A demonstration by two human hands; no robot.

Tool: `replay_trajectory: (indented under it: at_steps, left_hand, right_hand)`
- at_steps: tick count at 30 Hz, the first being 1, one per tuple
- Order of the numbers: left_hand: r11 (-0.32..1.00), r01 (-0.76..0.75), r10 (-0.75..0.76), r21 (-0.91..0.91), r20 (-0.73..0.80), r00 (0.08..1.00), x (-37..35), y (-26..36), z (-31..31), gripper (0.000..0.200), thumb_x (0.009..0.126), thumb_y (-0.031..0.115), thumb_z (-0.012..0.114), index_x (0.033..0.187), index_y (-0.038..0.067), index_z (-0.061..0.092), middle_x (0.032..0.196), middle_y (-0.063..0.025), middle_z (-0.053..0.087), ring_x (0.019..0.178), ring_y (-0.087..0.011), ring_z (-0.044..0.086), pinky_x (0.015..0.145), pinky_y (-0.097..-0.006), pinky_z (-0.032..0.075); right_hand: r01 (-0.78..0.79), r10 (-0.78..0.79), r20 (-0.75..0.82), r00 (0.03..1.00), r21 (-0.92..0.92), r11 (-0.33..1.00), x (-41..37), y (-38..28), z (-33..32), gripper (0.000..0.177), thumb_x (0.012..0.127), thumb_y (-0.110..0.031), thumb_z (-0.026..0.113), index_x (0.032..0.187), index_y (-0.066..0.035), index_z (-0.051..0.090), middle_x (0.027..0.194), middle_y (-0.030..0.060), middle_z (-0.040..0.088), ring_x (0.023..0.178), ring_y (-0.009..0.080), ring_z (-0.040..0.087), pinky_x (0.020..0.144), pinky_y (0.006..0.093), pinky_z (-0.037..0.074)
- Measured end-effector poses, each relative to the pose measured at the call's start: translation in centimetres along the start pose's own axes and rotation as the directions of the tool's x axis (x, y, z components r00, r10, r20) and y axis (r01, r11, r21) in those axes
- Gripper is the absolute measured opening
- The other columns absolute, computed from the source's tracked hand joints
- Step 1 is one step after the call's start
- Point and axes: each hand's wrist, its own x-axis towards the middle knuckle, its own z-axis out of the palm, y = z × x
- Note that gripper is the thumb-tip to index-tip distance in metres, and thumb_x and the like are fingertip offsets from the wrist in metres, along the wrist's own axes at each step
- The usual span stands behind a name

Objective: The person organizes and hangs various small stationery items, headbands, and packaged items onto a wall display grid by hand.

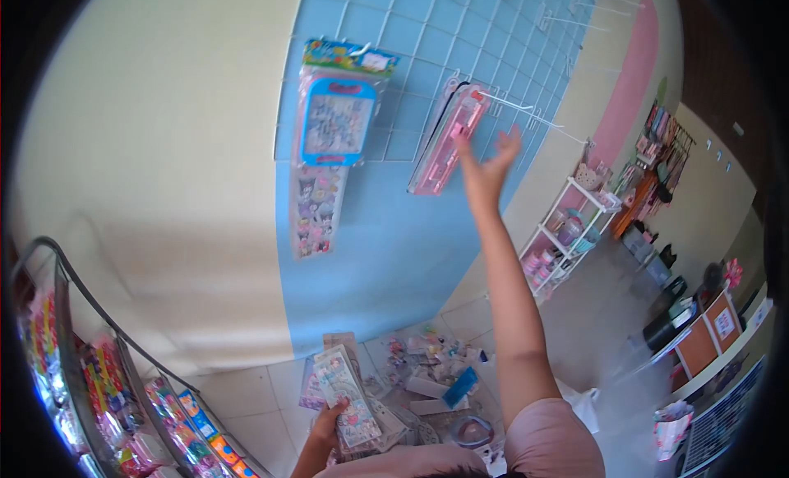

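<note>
My left hand point(330, 420) is low, near my body, its fingers closed on the edge of a flat white packet printed with small colourful characters point(348, 396). My right hand point(491, 167) is raised with the arm stretched out, thumb and fingers apart. Its thumb overlaps a pink flat packet point(446, 149) that hangs on a long wire hook point(526, 108) of the wall grid. To the left of it hangs a blue-framed toy board pack point(339, 120), with a character sticker sheet point(316, 219) below it.
Loose small packs point(427, 355), a blue item point(460, 387) and a round roll point(472, 431) lie on the tiled floor. A rack of bright packets point(107, 387) stands at the left. White shelves point(567, 235) stand at the right.
</note>
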Motion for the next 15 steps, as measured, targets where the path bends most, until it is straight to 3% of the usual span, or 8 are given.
replay_trajectory:
  at_steps: [1, 2, 5, 8, 15]
  left_hand:
    - [0.991, -0.080, 0.089, 0.106, -0.080, 0.993, -1.4, 0.7, 1.3, 0.045, 0.085, 0.014, 0.063, 0.123, 0.006, 0.042, 0.104, -0.0126, 0.060, 0.092, -0.0291, 0.063, 0.081, -0.0468, 0.054]
    - [0.991, -0.084, 0.091, 0.107, -0.062, 0.994, -2.0, 0.9, 1.8, 0.044, 0.085, 0.013, 0.063, 0.123, 0.006, 0.042, 0.103, -0.0119, 0.060, 0.092, -0.0282, 0.063, 0.081, -0.0458, 0.054]
    - [0.994, -0.082, 0.082, 0.066, 0.003, 0.997, -2.7, 1.4, 1.7, 0.043, 0.086, 0.012, 0.062, 0.123, 0.006, 0.042, 0.103, -0.0103, 0.060, 0.091, -0.0266, 0.063, 0.080, -0.0443, 0.054]
    - [0.988, -0.119, 0.120, 0.095, -0.011, 0.993, -2.8, 1.4, 0.8, 0.042, 0.086, 0.013, 0.061, 0.122, 0.007, 0.043, 0.103, -0.0099, 0.059, 0.090, -0.0261, 0.064, 0.079, -0.0436, 0.055]
    - [0.985, -0.133, 0.134, 0.108, -0.007, 0.991, -4.0, 0.6, 1.7, 0.040, 0.086, 0.015, 0.061, 0.121, 0.007, 0.044, 0.102, -0.0094, 0.060, 0.092, -0.0253, 0.063, 0.080, -0.0422, 0.055]
  right_hand:
    - [-0.034, 0.034, 0.009, 0.999, -0.043, 0.998, -0.6, -1.6, 1.0, 0.106, 0.067, -0.034, 0.081, 0.143, -0.003, 0.014, 0.131, 0.0193, 0.037, 0.115, 0.0322, 0.045, 0.092, 0.0429, 0.041]
    - [-0.049, 0.054, 0.044, 0.998, -0.102, 0.994, -0.8, -3.1, 1.8, 0.108, 0.065, -0.032, 0.081, 0.144, -0.004, 0.013, 0.130, 0.0196, 0.036, 0.115, 0.0345, 0.046, 0.091, 0.0433, 0.042]
    - [-0.232, 0.223, 0.156, 0.962, 0.044, 0.972, -0.5, -4.6, 1.6, 0.110, 0.064, -0.026, 0.081, 0.145, -0.006, 0.008, 0.132, 0.0240, 0.034, 0.121, 0.0390, 0.040, 0.096, 0.0438, 0.040]
    - [-0.252, 0.244, 0.163, 0.956, 0.027, 0.967, -0.1, -4.3, 0.8, 0.107, 0.064, -0.019, 0.078, 0.146, -0.008, 0.009, 0.131, 0.0232, 0.035, 0.120, 0.0391, 0.041, 0.096, 0.0427, 0.040]
    - [-0.074, 0.043, 0.187, 0.981, 0.165, 0.983, -0.8, -3.7, -2.8, 0.096, 0.071, -0.018, 0.077, 0.143, -0.003, 0.015, 0.138, 0.0234, 0.037, 0.124, 0.0336, 0.043, 0.100, 0.0402, 0.038]
